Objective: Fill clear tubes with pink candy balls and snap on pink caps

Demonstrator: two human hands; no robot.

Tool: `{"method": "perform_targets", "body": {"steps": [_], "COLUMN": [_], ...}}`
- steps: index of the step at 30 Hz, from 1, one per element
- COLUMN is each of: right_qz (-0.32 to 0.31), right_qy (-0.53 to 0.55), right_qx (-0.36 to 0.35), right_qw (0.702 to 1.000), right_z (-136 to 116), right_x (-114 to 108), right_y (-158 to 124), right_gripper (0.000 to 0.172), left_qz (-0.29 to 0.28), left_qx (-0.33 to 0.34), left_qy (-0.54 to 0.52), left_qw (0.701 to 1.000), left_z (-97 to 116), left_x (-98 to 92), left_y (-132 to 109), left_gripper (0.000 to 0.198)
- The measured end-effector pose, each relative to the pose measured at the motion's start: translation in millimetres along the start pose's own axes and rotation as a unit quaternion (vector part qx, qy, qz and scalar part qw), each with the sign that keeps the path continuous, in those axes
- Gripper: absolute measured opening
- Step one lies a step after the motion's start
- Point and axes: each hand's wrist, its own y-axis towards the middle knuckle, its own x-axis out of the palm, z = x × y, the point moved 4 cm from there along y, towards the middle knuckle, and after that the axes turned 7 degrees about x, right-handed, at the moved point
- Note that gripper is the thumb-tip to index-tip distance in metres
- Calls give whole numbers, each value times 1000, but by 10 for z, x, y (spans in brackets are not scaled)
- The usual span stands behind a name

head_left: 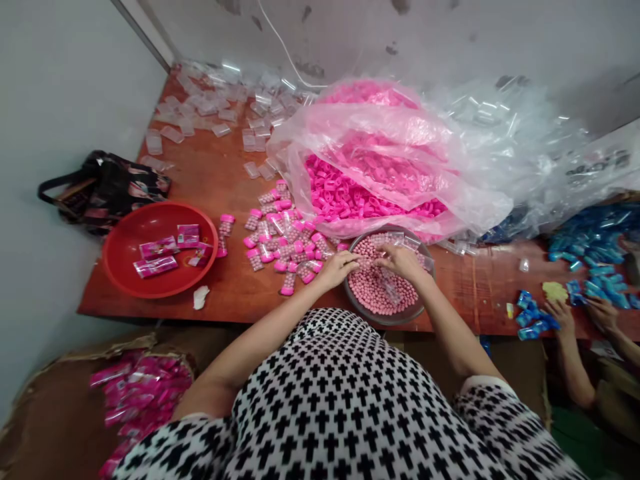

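My left hand [339, 269] and my right hand [401, 261] reach together over a round grey bowl [381, 321] heaped with small pink beads [373, 287]. Their fingers nearly meet among the beads, and whatever lies between them is hidden. Small transparent plastic tubes [391, 288] lie in the bowl near my right hand. Left of the bowl, beside my left hand, a loose pile of pink-capped tubes [280, 247] filled with beads covers the wooden table [215, 193]. Behind the bowl, a pink-tinted plastic bag [375, 133] holds many bright pink caps [340, 193].
Empty transparent tubes [215, 110] are scattered at the table's back. A red basin [120, 267] holds pink packets. A black bag [105, 190] sits at the left edge. A co-worker's hands [580, 313] work among blue items [590, 240] at right. Pink packets [140, 393] lie on cardboard below.
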Motion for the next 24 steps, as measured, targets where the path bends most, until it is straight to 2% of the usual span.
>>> {"method": "perform_targets", "body": {"steps": [3, 6, 9, 11, 14, 18, 21, 24], "right_qz": [85, 151, 131, 114, 139, 150, 128, 85], "right_qy": [-75, -145, -196, -199, -139, 44, 176, 313], "right_qx": [58, 120, 152, 154, 116, 10, -35, -41], "right_qw": [992, 970, 960, 961, 974, 988, 975, 945], "right_z": [-111, -249, -308, -283, -221, -280, -438, -556], "right_x": [-217, -373, -416, -423, -448, -415, -314, -170], "right_y": [453, 889, 1186, 1269, 1213, 866, 522, 236], "right_gripper": [32, 34, 33, 32, 31, 34, 39, 41], "left_qz": [38, 69, 98, 117, 155, 191, 186, 187], "left_qx": [-46, -105, -128, -126, -126, -120, -117, -121], "left_qy": [-99, -232, -292, -303, -324, -355, -343, -340], "left_qw": [993, 964, 943, 937, 925, 907, 913, 914], "left_z": [-48, -74, -48, -25, -12, 2, 26, 44], "left_x": [-114, -174, -234, -279, -329, -317, -265, -216], "left_y": [-65, -92, -65, -26, 43, 143, 195, 196], "left_gripper": [32, 42, 45, 45, 47, 51, 52, 53]}}
